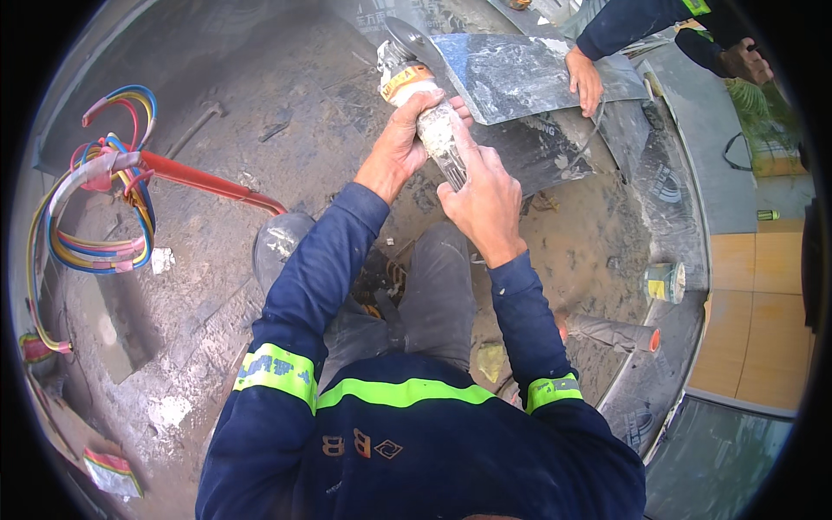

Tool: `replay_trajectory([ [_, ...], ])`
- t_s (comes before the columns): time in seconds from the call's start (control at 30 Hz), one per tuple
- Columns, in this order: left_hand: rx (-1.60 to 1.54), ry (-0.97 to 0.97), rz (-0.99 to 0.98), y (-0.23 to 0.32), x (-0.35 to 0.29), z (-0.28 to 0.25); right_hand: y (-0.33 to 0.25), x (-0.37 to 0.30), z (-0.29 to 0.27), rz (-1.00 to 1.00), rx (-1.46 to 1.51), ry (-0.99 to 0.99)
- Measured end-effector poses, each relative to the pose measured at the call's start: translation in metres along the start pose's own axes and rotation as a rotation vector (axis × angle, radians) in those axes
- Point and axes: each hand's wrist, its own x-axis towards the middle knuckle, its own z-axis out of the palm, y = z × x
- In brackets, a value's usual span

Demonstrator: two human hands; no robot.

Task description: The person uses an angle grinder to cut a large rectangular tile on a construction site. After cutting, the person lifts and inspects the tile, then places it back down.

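Both my hands hold an angle grinder (440,139), its body caked with pale dust and an orange band near its head. My left hand (397,143) wraps under the body just behind the head. Around the rear end closes my right hand (483,195), its index finger stretched along the casing. The round disc (411,38) points away from me, close beside the left edge of a dark sheet (529,78) with a blue corner. Whether the disc touches the sheet, I cannot tell. Another person's hand (586,82) lies flat on that sheet.
Coiled coloured cables (104,247) hang at the left beside a red pipe (208,180). At the right stand a small tub (666,282) and a wrapped roll (611,333). Dusty, debris-strewn floor (199,286) surrounds my knees. A co-worker's sleeve (637,26) reaches in from the upper right.
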Motion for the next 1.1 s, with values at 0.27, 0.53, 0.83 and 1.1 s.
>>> replay_trajectory([
  [0.27,0.019,0.013,-0.016,-0.004,-0.007,0.005,0.004,-0.006,-0.002,-0.021,0.026,0.031],
  [0.53,0.029,0.01,0.029,0.002,0.011,-0.003,0.004,0.01,0.002,-0.006,0.03,0.012],
  [0.83,0.001,0.005,0.045,0.013,0.039,-0.019,0.001,0.03,0.011,0.046,-0.012,-0.021],
  [1.1,-0.025,-0.011,0.064,0.02,0.052,-0.018,0.0,0.04,0.013,0.069,-0.02,-0.04],
])
